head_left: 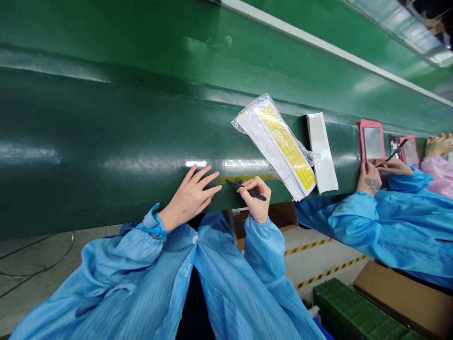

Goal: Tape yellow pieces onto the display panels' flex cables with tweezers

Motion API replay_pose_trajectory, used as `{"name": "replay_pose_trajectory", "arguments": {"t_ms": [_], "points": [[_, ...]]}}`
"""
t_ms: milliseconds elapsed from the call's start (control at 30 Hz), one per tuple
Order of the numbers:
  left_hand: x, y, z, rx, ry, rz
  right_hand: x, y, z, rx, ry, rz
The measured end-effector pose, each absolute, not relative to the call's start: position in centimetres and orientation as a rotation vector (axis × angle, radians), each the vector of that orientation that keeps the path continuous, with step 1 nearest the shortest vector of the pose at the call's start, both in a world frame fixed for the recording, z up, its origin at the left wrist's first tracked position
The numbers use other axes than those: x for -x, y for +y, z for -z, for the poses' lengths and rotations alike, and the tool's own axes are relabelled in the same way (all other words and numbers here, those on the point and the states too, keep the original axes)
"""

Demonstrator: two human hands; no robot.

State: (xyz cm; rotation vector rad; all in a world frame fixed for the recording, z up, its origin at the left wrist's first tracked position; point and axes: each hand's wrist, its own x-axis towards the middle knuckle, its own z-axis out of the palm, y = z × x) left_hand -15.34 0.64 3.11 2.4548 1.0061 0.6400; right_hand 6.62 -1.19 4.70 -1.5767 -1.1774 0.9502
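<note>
My left hand (191, 196) lies palm down on the green tabletop, fingers spread, with nothing in it. Black tweezers (257, 194) are pinched in my right hand (257, 196), their tip pointing left toward my left fingertips. Under the tip runs a thin yellow strip (247, 178) along the table; whether it is loose or stuck down I cannot tell. To the right of it, a clear plastic bag (253, 115) holds white sheets with rows of yellow stickers (292, 153). Beside the bag is a white strip of paper (324, 165) with a greyish upper part.
On my right a co-worker in blue holds a thin dark tool (394, 153) over a pink-framed tray (363, 141). Another pink-framed piece (410, 150) lies beyond. A white rail (318, 45) crosses behind the table. Green crates (354, 307) and a cardboard box (406, 295) stand below.
</note>
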Motion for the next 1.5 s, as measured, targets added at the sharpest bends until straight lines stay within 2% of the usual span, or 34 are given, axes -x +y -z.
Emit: {"name": "replay_pose_trajectory", "arguments": {"t_ms": [167,1500], "points": [[15.4,0.6,-3.0,-2.456,1.003,-0.657,-6.0,-1.6,-5.2,1.615,-1.299,-0.847],[15.4,0.7,-3.1,-2.441,1.009,-0.640,-6.9,-0.4,-4.2,1.545,-1.133,-1.075]]}}
